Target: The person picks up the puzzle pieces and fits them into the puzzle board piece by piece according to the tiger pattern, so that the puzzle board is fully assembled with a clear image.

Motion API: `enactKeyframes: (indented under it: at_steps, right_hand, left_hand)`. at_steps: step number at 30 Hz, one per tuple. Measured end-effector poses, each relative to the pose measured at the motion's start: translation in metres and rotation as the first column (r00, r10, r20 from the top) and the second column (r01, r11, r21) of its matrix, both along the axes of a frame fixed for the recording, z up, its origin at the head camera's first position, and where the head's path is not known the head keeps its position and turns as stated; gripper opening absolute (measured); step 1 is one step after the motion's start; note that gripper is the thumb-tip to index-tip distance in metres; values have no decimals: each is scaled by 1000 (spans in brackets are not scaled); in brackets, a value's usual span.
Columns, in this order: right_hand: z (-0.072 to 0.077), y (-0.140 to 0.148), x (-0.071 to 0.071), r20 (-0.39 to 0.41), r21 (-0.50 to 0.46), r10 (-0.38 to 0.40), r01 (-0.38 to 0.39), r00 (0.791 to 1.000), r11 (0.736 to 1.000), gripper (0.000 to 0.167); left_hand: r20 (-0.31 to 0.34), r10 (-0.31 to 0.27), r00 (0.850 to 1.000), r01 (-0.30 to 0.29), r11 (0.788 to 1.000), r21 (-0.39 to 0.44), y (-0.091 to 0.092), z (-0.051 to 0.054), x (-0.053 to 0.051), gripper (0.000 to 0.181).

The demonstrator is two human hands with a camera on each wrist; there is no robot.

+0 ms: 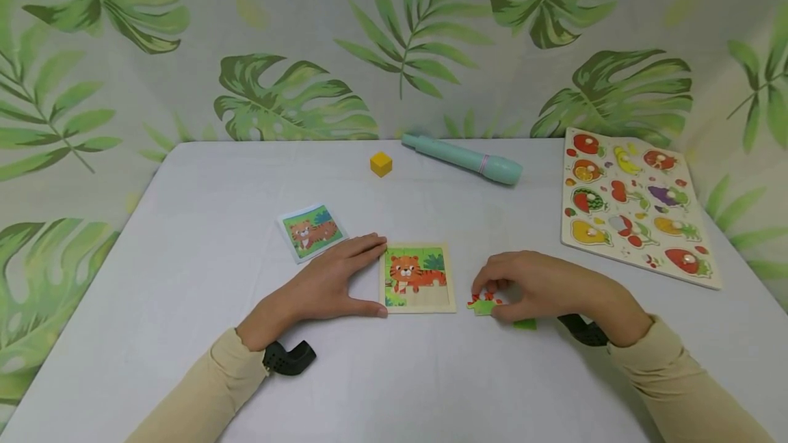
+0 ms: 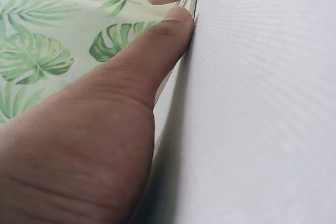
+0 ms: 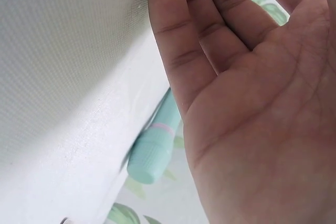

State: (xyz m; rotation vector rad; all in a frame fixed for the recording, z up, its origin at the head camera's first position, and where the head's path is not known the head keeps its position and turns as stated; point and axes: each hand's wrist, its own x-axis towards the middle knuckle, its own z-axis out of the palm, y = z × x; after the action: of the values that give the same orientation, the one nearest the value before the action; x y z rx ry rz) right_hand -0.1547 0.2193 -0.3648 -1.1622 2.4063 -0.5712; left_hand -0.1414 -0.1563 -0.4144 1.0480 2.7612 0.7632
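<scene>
A square wooden tiger puzzle [image 1: 417, 305] lies on the table, its picture partly filled and bare wood showing at the lower right. My left hand [image 1: 335, 279] rests against the tray's left edge, thumb at the lower corner and fingers at the upper one. In the left wrist view the left thumb [image 2: 157, 40] lies along that edge. Right of the tray, my right hand [image 1: 538, 286] pinches a green and orange puzzle piece [image 1: 483, 307] between thumb and fingers, close to the tabletop. Another green piece [image 1: 525, 324] lies partly hidden beneath this hand. The right wrist view shows the palm [image 3: 252, 129], not the piece.
A tiger picture card [image 1: 310, 230] lies behind my left hand. Farther back are a yellow cube [image 1: 381, 164] and a mint-green flashlight-like tube [image 1: 462, 157]. A fruit peg puzzle board [image 1: 637, 210] occupies the right side. Leaf-patterned cloth [image 1: 295, 87] stands behind the table.
</scene>
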Motion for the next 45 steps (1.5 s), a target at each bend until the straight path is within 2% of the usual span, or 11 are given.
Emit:
enactKeyframes:
  at_steps: [17,45]
  right_hand:
    - [7,-2,1,-43,-40,5,-6,999,999,28]
    - [27,-22,-6,-96,-30,-25,22,995,999,27]
  left_hand:
    - [0,-2,1000,2,1000,3,0,0,0,104]
    - [4,2,1000,-2,1000,5,-1,-1,1,104]
